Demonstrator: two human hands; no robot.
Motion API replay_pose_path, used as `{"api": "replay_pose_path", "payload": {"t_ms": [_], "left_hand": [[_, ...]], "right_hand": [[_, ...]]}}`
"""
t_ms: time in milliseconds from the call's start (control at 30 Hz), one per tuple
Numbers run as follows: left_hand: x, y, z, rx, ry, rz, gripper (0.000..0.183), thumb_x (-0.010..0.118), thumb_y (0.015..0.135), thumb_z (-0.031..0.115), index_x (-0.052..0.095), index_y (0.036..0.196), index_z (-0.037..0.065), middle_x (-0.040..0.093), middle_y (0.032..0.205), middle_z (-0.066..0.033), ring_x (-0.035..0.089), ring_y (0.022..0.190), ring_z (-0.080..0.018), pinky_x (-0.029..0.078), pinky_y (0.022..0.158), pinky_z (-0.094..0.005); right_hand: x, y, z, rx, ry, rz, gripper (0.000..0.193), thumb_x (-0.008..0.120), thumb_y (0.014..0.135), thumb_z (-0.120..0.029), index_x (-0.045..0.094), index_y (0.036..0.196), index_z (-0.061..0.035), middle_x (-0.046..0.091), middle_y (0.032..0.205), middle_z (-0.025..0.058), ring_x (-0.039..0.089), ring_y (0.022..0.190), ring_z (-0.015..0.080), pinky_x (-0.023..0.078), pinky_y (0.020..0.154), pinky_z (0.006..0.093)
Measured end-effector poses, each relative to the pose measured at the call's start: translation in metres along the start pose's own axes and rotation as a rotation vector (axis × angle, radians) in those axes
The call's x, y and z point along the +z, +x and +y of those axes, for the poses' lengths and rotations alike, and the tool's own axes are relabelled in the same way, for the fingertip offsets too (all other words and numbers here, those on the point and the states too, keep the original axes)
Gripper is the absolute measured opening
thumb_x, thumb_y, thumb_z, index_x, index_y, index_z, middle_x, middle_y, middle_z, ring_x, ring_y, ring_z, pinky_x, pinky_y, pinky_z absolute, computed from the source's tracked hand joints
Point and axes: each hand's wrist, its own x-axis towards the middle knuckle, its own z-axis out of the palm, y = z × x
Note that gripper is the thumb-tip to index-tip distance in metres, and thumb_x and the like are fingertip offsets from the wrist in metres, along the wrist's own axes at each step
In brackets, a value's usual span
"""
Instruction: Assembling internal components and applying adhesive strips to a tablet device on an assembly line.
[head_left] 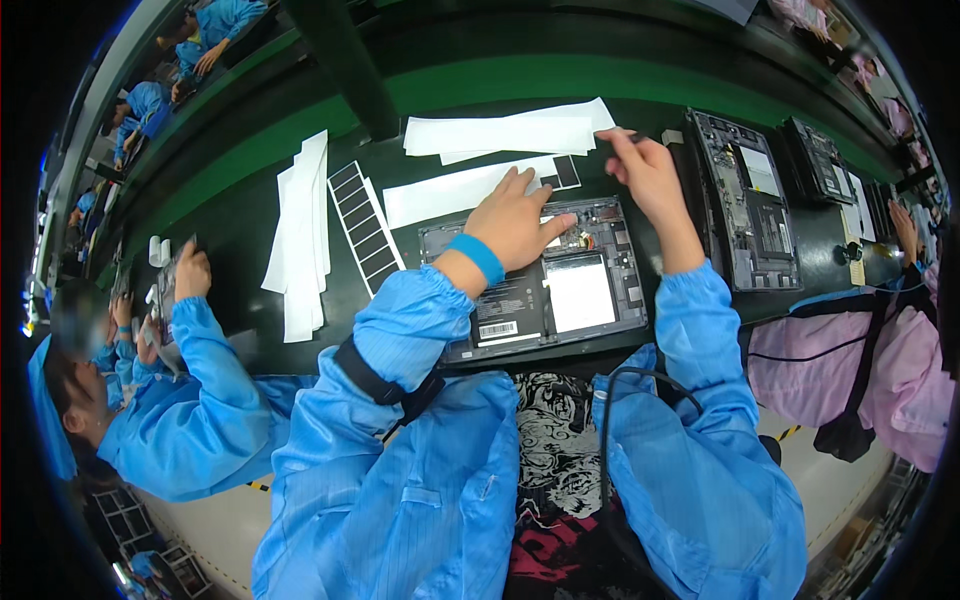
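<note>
My left hand (512, 222) lies flat with its fingers spread. Its fingertips rest on a white backing strip (430, 203), and its thumb reaches over the open laptop base (632, 290). At the strip's right end, black rectangular stickers (566, 171) show beside the fingers. Inside the base sit a black battery (508, 305) and a bright silvery-white panel (582, 295). Beyond the base's upper right corner, my right hand (648, 175) is raised, its thumb and forefinger drawn together. A small dark spot shows at those fingers; what it is I cannot make out.
More white strips (500, 135) lie behind, with another pile (305, 240) at left beside a sheet of black stickers (365, 225). Further laptop bases (745, 200) stand at right. A co-worker in blue (200, 420) sits at left; a pink sleeve (810, 350) is at right.
</note>
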Motion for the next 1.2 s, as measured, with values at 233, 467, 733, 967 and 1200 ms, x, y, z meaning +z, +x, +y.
{"api": "replay_pose_path", "payload": {"t_ms": [233, 467, 733, 967, 1200], "left_hand": [[0.004, 0.004, -0.003, -0.033, -0.011, -0.068, 0.065, 0.048, 0.093, 0.06, 0.057, 0.133, 0.01, 0.043, 0.144, -0.0242, 0.043, 0.133, -0.0393, 0.041, 0.106, -0.0429], [0.004, 0.004, -0.01, 0.013, 0.062, -0.049, 0.066, 0.049, 0.09, 0.063, 0.06, 0.132, 0.014, 0.046, 0.144, -0.0183, 0.045, 0.133, -0.0334, 0.042, 0.105, -0.0422], [0.008, 0.005, -0.012, 0.038, 0.072, -0.002, 0.064, 0.052, 0.09, 0.062, 0.061, 0.13, 0.013, 0.049, 0.142, -0.0163, 0.047, 0.131, -0.0334, 0.044, 0.103, -0.0409], [0.009, 0.004, -0.01, 0.027, 0.071, 0.014, 0.063, 0.053, 0.09, 0.061, 0.062, 0.129, 0.013, 0.05, 0.141, -0.0166, 0.047, 0.131, -0.0335, 0.044, 0.103, -0.0412], [0.01, 0.003, -0.011, 0.024, 0.073, 0.013, 0.063, 0.053, 0.09, 0.061, 0.062, 0.129, 0.013, 0.049, 0.141, -0.0169, 0.046, 0.131, -0.0338, 0.044, 0.104, -0.0418]], "right_hand": [[0.003, 0.019, 0.023, 0.013, -0.106, -0.14, 0.021, 0.066, 0.091, -0.018, 0.071, 0.094, 0.0014, 0.066, 0.071, 0.0067, 0.061, 0.062, 0.0095, 0.047, 0.059, 0.022], [0.003, 0.023, 0.037, 0.031, -0.057, -0.141, 0.016, 0.064, 0.09, -0.012, 0.069, 0.091, 0.0028, 0.066, 0.072, 0.0072, 0.063, 0.064, 0.0121, 0.05, 0.063, 0.0245], [0.004, 0.02, 0.038, 0.012, 0.046, -0.131, 0.018, 0.064, 0.091, -0.015, 0.069, 0.088, 0.0027, 0.066, 0.067, 0.006, 0.064, 0.065, 0.0122, 0.049, 0.062, 0.025], [0.002, 0.02, 0.043, 0.001, 0.051, -0.147, 0.018, 0.06, 0.093, -0.014, 0.069, 0.094, 0.0022, 0.065, 0.075, 0.0041, 0.058, 0.064, 0.008, 0.046, 0.06, 0.0211], [0.005, 0.02, 0.046, -0.032, 0.032, -0.192, 0.02, 0.061, 0.095, -0.015, 0.069, 0.098, 0.0024, 0.064, 0.074, 0.0032, 0.059, 0.065, 0.008, 0.048, 0.064, 0.0223]]}}
